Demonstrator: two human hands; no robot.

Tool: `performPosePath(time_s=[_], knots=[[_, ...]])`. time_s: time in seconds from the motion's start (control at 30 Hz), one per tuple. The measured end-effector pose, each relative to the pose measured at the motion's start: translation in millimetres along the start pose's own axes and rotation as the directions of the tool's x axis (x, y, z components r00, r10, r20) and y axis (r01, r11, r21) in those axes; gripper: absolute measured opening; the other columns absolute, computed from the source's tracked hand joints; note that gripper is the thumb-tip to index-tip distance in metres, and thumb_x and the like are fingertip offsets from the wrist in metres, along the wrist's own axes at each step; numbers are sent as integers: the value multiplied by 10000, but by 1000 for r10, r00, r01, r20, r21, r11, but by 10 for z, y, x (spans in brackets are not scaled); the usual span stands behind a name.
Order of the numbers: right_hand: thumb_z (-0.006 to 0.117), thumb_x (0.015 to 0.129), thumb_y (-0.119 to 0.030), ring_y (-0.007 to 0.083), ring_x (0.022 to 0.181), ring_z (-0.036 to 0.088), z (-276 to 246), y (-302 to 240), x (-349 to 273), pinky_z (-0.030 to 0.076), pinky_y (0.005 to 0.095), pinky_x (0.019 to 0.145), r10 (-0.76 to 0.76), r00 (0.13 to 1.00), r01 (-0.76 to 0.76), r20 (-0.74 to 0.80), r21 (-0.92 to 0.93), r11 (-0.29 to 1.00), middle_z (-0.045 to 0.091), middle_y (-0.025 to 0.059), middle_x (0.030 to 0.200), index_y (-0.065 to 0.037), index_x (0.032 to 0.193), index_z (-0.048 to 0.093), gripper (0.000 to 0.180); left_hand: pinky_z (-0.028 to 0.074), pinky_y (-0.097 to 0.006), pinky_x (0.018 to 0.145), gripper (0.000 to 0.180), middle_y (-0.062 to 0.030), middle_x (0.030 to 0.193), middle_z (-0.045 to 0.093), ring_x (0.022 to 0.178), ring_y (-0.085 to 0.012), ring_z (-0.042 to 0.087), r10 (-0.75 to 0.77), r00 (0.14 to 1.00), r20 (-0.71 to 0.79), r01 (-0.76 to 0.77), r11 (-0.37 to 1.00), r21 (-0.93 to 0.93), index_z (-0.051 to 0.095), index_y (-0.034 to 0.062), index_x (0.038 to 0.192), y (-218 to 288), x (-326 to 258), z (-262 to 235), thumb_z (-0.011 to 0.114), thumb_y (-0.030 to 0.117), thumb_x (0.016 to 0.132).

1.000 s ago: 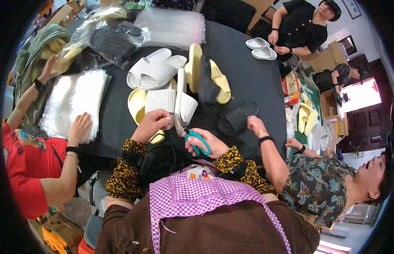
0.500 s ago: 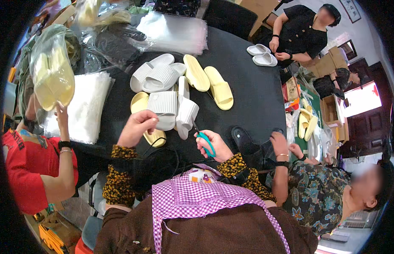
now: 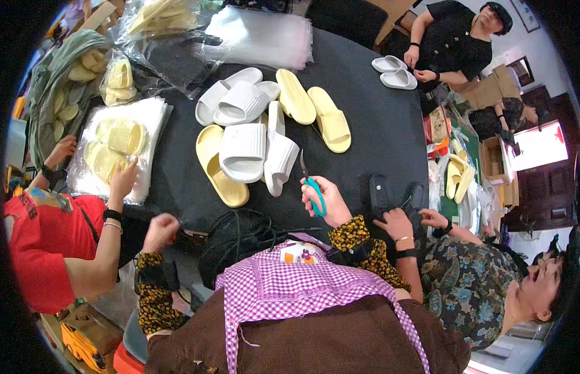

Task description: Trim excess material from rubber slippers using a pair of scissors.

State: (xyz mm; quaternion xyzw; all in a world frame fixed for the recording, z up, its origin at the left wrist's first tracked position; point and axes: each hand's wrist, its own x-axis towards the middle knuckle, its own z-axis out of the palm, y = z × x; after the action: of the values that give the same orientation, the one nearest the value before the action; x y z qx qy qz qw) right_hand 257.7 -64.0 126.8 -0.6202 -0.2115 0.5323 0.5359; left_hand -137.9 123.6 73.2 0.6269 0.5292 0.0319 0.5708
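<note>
In my right hand [image 3: 332,202] is a small pair of scissors [image 3: 316,197] with teal handles, its narrow blades pointing away from me. Just left of the blades stands a grey-white slide sandal [image 3: 280,163]. A second one [image 3: 241,153] sits beside it, next to a pale yellow slide [image 3: 231,190]. Beyond these, two more grey-white slides [image 3: 243,103] overlap, with a yellow pair [image 3: 332,128] to their right. My left hand [image 3: 160,232] is closed at the table's near edge, apart from the slides; whatever its fingers hold, if anything, is hidden.
At left a person's hand [image 3: 123,179] touches bagged yellow slides [image 3: 106,159] on a stack of clear bags [image 3: 156,134]. More clear bags [image 3: 265,37] lie at the back. Another person's hand [image 3: 397,223] is near dark slides [image 3: 381,192] at right. White slides [image 3: 399,79] are far right.
My left hand has drawn back from the grey-white slides, down and to the left. My right hand has shifted slightly right with the scissors. The neighbour's bagged yellow slides now lie on the bag stack.
</note>
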Motion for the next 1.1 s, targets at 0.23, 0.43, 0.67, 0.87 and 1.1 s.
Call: performPosePath(time_s=[0.23, 0.43, 0.67, 0.87, 1.1], knots=[[627, 833, -280, 100, 520, 541, -168, -195, 247, 427, 229, 396, -28, 999, 34, 42, -149, 988, 565, 29, 684, -31, 1030, 536, 330, 490, -323, 545, 223, -114, 837, 642, 650, -177, 608, -196, 966, 168, 124, 923, 364, 603, -21, 1033, -526, -107, 481, 581, 91, 841], [619, 838, -269, 87, 514, 541, -268, -304, 480, 431, 213, 392, -79, 994, 90, 80, -134, 987, 563, 32, 697, -23, 940, 557, 274, 480, -262, 554, 256, -110, 859, 644, 644, -131, 588, 112, 990, 82, -134, 926, 352, 589, -85, 1028, 30, -4, 327, 492, 94, 872], [641, 800, -272, 92, 519, 558, -235, -281, 602, 438, 221, 382, -116, 990, 125, 73, -128, 984, 564, 40, 675, -1, 897, 556, 301, 460, -236, 673, 205, -63, 902, 602, 755, -106, 548, 492, 870, -2, -490, 866, 97, 564, -28, 1050, 1344, 333, 448, 491, 97, 904], [659, 795, -277, 99, 517, 558, -189, -217, 588, 445, 235, 390, -145, 989, 146, 42, -30, 989, 565, 49, 686, 1, 906, 553, 317, 389, -387, 919, 352, -181, 1116, 558, 1051, -340, 516, 834, 536, 131, -760, 409, 506, 532, -15, 1124, 1906, 1103, 972, 578, 88, 790], [639, 820, -286, 84, 522, 539, -187, -81, 483, 421, 214, 385, -179, 983, 181, -31, 98, 979, 552, 29, 673, 1, 918, 551, 316, 404, -431, 888, 475, -204, 1120, 561, 1050, -382, 509, 748, 634, 196, -641, 367, 674, 485, 49, 1203, 2158, 1317, 1258, 606, 215, 774]])
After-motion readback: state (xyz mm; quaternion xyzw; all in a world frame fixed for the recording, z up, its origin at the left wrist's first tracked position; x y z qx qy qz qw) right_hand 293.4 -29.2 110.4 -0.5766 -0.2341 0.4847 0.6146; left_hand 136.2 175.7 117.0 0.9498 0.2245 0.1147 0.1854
